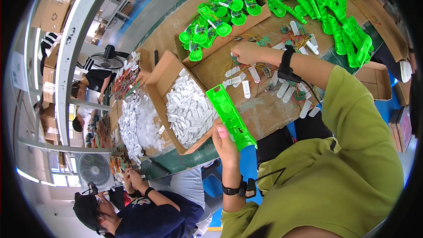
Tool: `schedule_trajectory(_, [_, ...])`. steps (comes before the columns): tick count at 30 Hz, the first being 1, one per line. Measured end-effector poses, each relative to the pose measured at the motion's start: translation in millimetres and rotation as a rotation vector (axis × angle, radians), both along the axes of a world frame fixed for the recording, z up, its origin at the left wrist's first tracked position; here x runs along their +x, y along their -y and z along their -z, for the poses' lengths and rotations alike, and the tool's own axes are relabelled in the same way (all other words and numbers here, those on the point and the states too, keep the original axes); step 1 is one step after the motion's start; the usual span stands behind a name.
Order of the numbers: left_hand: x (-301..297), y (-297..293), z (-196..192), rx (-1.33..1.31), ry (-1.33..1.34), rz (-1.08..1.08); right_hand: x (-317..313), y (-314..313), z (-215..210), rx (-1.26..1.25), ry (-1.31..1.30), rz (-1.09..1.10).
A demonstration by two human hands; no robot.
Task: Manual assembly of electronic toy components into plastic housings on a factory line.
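Observation:
My left hand (225, 143) is closed around the lower side of a long bright green plastic housing (230, 113), held tilted at the table's near edge with its hollow side showing. Stretched across the table, my right hand (247, 53) has its fingers pinched together near thin coloured wires (229, 65); what they hold, if anything, is too small to make out. Beneath and beside that hand lie white plastic pieces (246, 89) and small circuit boards with wires (264, 71).
Left of the housing, a cardboard box (157, 83) holds many white pieces. Beyond my right hand stands a carton (246, 28) with green assemblies. More green housings (332, 26) are heaped at far right. A co-worker (145, 211) handles small parts at lower left.

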State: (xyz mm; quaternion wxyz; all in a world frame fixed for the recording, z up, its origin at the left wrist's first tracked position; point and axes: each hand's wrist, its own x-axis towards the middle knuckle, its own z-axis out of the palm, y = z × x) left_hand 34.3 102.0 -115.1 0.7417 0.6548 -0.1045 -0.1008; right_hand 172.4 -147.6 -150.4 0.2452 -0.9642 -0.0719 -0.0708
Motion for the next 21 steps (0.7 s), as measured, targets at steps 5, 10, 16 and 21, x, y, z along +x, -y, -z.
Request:
schedule_trajectory(5, [1,-4,-2,-0.043,-0.026,0.056,-32,-3,-44,0.162,0.147,0.013])
schedule_trajectory(10, [9,4,-14,-0.018,0.188,0.035,-82,-4,-92,0.264,0.39,-0.097])
schedule_trajectory(16, [15,25,-75,-0.054,0.242,0.106,-141,-15,-122,0.679,0.364,-0.242])
schedule_trajectory(21, [-6,49,-115,-0.076,0.351,0.232,-180,-20,-140,0.58,0.403,-0.332])
